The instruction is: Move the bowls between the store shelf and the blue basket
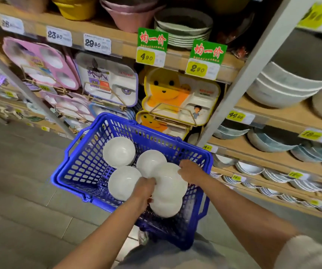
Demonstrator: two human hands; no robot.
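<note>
Lower centre: left hand and right hand, fingers curled, gripped a glossy white bowl inside a blue lattice plastic basket.

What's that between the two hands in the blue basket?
A white bowl. In the head view, the left hand grips one edge and the right hand grips the other, inside the blue basket.

The basket is open on top. Its left side lies bare, bowls crowd the middle and right edge, and trays stand beyond its far corner.
</note>
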